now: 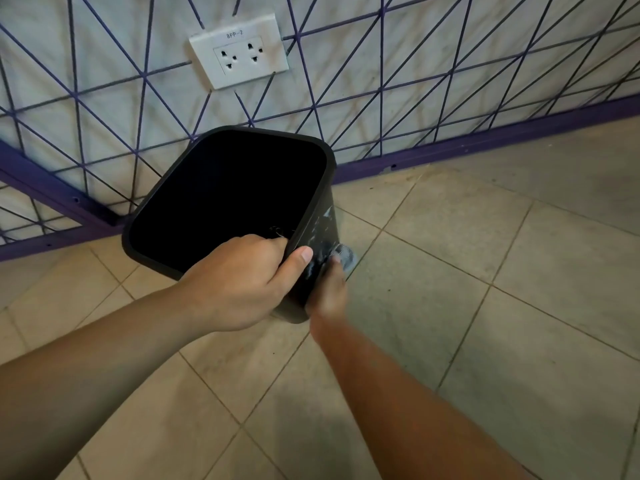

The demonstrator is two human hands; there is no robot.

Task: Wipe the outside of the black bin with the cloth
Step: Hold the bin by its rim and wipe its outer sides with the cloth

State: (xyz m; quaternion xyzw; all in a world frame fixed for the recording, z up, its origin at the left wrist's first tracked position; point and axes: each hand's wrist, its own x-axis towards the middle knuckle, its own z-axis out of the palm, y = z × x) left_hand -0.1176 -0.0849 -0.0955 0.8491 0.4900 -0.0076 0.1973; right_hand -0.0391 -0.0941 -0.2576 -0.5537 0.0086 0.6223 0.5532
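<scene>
Head view looked down at a black bin (228, 192) held clear of the tiled floor (485, 271), close to a wall (381, 81) with a purple line pattern and a white double socket (239, 51). The left hand (239, 282) gripped the near rim, its fingers (277, 242) hooked inside the mouth and the thumb pressed on the outer wall, clenched firmly on the bin. The right hand (329, 292) was lower on the outer side wall, its fingers closed on a grey cloth (344, 258) pressed against the plastic; the hand and cloth were blurred.

The bin looked like thin, stiff plastic, empty and probably light, so a one-handed hold at the rim seemed enough. The smooth wall could slip, and the rolled rim was the surest place to hold it. Pale smears showed on the side wall above the cloth.

The bin was tilted, its open mouth turned up and towards the camera. Its long axis ran from the mouth down and away to the base, which sat hidden behind the hands.
</scene>
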